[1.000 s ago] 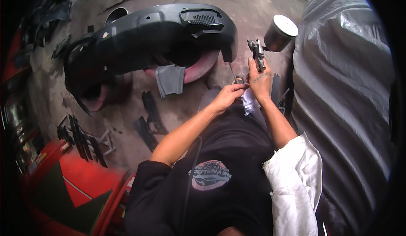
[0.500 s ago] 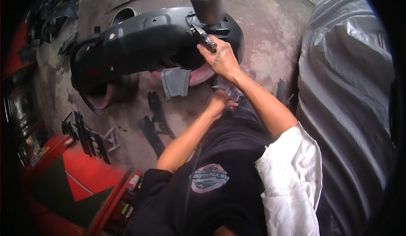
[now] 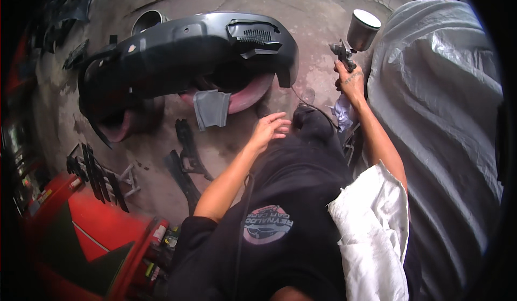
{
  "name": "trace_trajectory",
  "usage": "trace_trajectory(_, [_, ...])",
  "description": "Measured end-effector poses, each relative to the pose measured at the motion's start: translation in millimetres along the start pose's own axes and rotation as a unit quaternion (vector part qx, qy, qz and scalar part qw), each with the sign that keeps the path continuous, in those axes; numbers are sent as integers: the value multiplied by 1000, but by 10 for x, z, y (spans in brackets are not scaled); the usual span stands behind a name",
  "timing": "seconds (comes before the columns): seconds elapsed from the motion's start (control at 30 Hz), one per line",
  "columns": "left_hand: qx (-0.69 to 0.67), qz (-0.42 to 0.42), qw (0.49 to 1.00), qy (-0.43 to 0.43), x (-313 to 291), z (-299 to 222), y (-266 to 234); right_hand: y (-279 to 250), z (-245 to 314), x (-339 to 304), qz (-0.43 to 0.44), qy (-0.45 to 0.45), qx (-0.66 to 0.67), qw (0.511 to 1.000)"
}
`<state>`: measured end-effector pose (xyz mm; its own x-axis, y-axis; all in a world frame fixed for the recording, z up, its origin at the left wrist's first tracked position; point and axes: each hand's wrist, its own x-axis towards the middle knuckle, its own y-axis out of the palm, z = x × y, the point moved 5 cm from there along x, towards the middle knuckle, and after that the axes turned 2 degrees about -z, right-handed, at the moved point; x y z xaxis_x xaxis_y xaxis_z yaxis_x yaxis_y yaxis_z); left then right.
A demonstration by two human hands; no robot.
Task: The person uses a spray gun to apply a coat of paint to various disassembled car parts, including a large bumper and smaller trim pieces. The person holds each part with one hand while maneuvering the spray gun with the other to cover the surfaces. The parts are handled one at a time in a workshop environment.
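My right hand (image 3: 351,82) is wrapped round the grip of a metal spray gun (image 3: 343,54), held off to the right. On top of the gun sits a dark cup with a white lid (image 3: 364,28). A crumpled pale cloth (image 3: 342,111) hangs just below that hand. My left hand (image 3: 269,130) is bare, its fingers apart, in front of my body. Ahead lies a dark grey car bumper (image 3: 177,45), propped over tyres with pinkish-red sides (image 3: 250,96). A smaller grey panel (image 3: 211,109) leans against one of them.
A wrinkled silver cover (image 3: 431,118) drapes a large shape on the right. Lower left stands a red tool cabinet (image 3: 107,220), with a small rack (image 3: 110,174) behind it. Black trim pieces (image 3: 186,155) lie on the floor. A thin hose (image 3: 315,107) runs near my legs.
My right hand has carried the spray gun from above the bumper's right end out to the right. The cloth has left my left hand, which has opened.
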<state>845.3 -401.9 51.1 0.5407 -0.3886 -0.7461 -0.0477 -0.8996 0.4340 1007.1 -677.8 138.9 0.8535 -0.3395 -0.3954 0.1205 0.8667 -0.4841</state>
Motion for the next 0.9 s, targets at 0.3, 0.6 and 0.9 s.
trace_trajectory(0.3, [136,-160,978,0,416,91,16,-579,645,1239,281,-161,-160,932])
trace_trajectory(0.6, [45,-338,937,-77,950,644,854,-713,1187,2580,509,-397,-261,718])
trace_trajectory(0.9, [-44,-393,918,24,1799,1489,2014,-26,2004,3198,587,-505,-346,529])
